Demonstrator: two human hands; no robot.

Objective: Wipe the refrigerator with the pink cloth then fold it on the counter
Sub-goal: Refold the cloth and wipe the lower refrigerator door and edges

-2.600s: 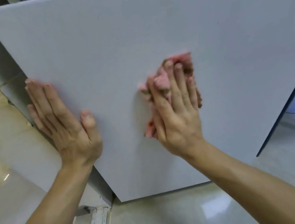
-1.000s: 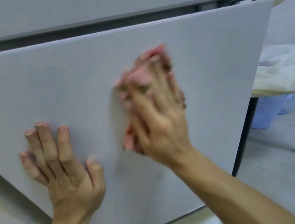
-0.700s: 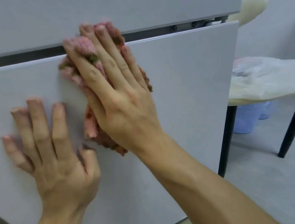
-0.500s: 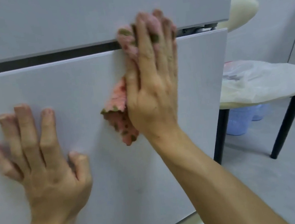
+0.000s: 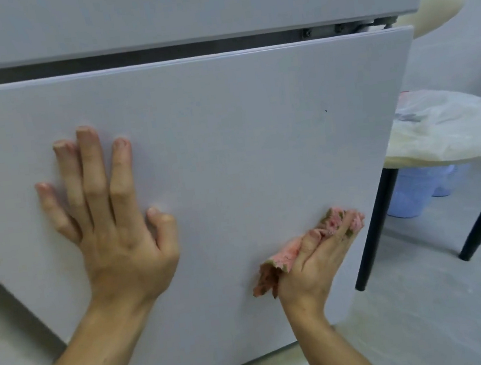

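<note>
Right hand (image 5: 312, 261) presses pink cloth (image 5: 281, 253) flat-fingered on refrigerator (image 5: 229, 153) near black-legged chair (image 5: 374, 226); left hand (image 5: 119, 242) splayed wide

Pale grey wall (image 5: 460, 58) stood at right under even, soft light. Grey floor (image 5: 431, 319) ran below it. A table (image 5: 430, 159) on black legs (image 5: 373, 226) carried crumpled plastic sheet (image 5: 453, 122) over its top. Blue bins (image 5: 413, 194) sat beneath. A cream round object (image 5: 436, 6) showed behind; its nature could not be determined.
</note>
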